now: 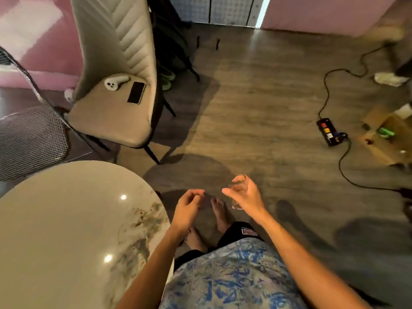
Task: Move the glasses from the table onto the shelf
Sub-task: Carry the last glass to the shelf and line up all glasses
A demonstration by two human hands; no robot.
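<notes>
The glass (236, 185) is off the tabletop (66, 219), which lies to our left. Our right hand (247, 197) grips it over the floor, rim pointing away from us. Our left hand (188, 208) hangs just beside it, loosely curled and empty. No shelf shows, so we judge the carry lies ahead.

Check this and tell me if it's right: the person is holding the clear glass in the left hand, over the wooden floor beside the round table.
Not quite. The clear glass is in the right hand, not the left; the left hand holds nothing. The rest stands: the glass is over the wooden floor, beside the round table. The head view shows it.
</notes>
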